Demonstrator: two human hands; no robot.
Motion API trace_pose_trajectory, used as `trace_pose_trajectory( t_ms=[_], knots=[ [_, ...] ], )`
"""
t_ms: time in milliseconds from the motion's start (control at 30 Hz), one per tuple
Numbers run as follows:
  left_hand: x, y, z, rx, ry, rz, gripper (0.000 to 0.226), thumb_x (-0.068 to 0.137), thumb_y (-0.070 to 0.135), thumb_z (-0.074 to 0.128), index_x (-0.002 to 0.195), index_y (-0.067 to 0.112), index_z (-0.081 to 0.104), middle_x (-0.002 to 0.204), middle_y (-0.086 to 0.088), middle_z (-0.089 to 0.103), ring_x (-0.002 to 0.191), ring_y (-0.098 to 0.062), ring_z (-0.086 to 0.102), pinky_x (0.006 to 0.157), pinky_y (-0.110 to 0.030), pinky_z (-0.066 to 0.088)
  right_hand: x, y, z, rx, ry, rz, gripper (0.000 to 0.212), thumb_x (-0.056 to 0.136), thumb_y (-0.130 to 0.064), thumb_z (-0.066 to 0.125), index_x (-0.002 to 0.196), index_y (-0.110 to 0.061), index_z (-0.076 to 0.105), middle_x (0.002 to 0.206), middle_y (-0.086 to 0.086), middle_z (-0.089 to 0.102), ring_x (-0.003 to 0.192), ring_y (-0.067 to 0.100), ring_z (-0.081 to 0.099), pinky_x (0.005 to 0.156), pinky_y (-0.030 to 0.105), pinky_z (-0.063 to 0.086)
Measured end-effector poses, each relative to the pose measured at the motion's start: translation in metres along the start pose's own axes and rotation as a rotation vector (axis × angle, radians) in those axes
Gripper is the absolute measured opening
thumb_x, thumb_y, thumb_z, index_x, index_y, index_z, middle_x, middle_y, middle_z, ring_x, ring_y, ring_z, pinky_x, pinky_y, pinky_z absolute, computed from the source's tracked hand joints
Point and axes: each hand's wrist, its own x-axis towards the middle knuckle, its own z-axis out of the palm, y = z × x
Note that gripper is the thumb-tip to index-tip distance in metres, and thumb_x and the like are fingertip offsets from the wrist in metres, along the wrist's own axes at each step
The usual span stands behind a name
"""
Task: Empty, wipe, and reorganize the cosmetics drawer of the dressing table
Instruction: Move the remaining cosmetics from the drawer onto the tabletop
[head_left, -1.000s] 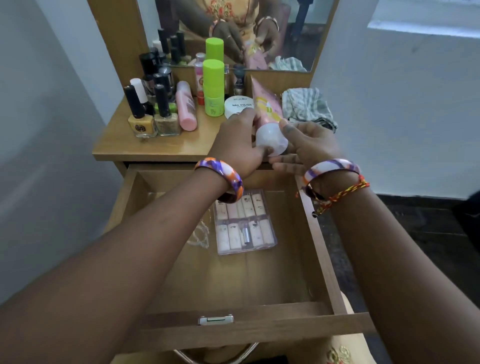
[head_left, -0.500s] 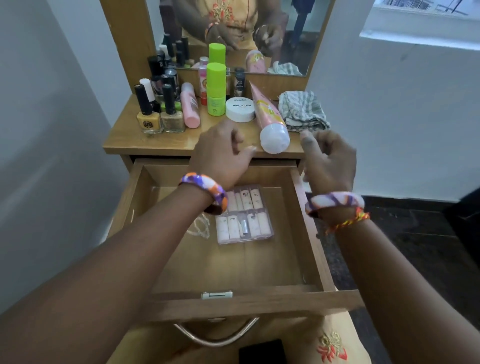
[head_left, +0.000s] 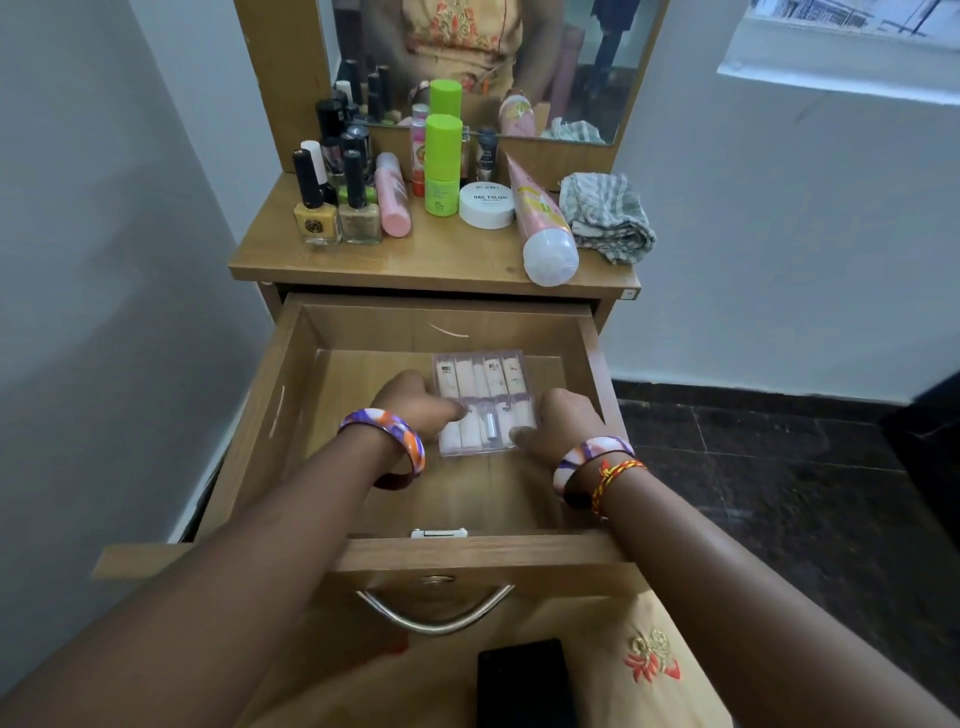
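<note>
Drawer (head_left: 291, 395) open. L hand (head_left: 415, 402) + R hand (head_left: 558, 423) grip clear nail-polish case (head_left: 485, 402), one per side.

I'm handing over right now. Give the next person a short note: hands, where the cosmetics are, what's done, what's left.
Left hand and right hand: both down in the open drawer, at either side of the clear plastic case; whether they grip it I cannot tell.
On the tabletop: nail polish bottles, green stick, white nail polish jar, pink tube lying down, folded cloth.
Done: drawer nearly emptied.
Left: lift the case out, wipe with the cloth, put everything back in order.
</note>
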Motion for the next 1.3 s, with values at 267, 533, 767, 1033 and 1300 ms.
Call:
trace_pose_trajectory(
  t_ms=[267,533,767,1033,1300],
  knots=[
    [0.001,-0.001,-0.008,-0.242,-0.066,-0.056,0.033,0.081,0.009,0.070,0.106,-0.006,0.056,0.082,-0.013,0.055,0.054,-0.019,0.050,0.055,-0.025,0.042,0.003,0.000,-0.001,0.130,0.065,0.050,0.031,0.091,-0.019,0.056,0.118,-0.003,0.055,0.116,0.015,0.062,0.097,0.026,0.060,0.074,0.026,0.045],
    [-0.018,0.005,-0.031,-0.498,-0.155,-0.105,0.015,0.081,-0.011,0.061,0.071,-0.001,0.057,0.051,-0.008,0.068,0.052,-0.020,0.064,0.046,-0.026,0.056,-0.017,-0.001,-0.016,0.731,-0.021,0.112,0.037,0.086,-0.009,0.064,0.120,-0.002,0.052,0.104,0.012,0.063,0.078,0.020,0.064,0.053,0.018,0.053],
    [-0.047,0.011,-0.079,-0.596,-0.317,0.015,0.027,0.079,-0.014,0.055,0.103,-0.001,0.054,0.093,-0.017,0.067,0.073,-0.025,0.071,0.056,-0.032,0.062,-0.039,-0.008,-0.034,0.998,-0.191,-0.107,0.018,0.081,0.002,0.065,0.077,-0.010,0.053,0.081,0.010,0.065,0.074,0.019,0.066,0.056,0.019,0.059],
    [-0.045,0.032,-0.103,-0.618,-0.220,0.162,0.011,0.088,-0.006,0.051,0.089,-0.001,0.060,0.063,-0.005,0.074,0.057,-0.010,0.073,0.051,-0.019,0.058,-0.021,-0.028,-0.036,1.023,0.039,-0.320,0.016,0.074,-0.010,0.076,0.066,-0.018,0.065,0.066,0.007,0.069,0.071,0.025,0.060,0.063,0.026,0.046],
    [-0.014,0.053,-0.084,-0.767,-0.078,0.194,0.011,0.090,-0.004,0.052,0.081,-0.002,0.058,0.079,-0.012,0.066,0.061,-0.013,0.069,0.054,-0.021,0.059,0.001,-0.034,-0.037,1.181,0.109,-0.178,0.021,0.072,0.005,0.073,0.075,-0.014,0.064,0.082,0.011,0.064,0.090,0.026,0.060,0.087,0.033,0.053]
  ],
)
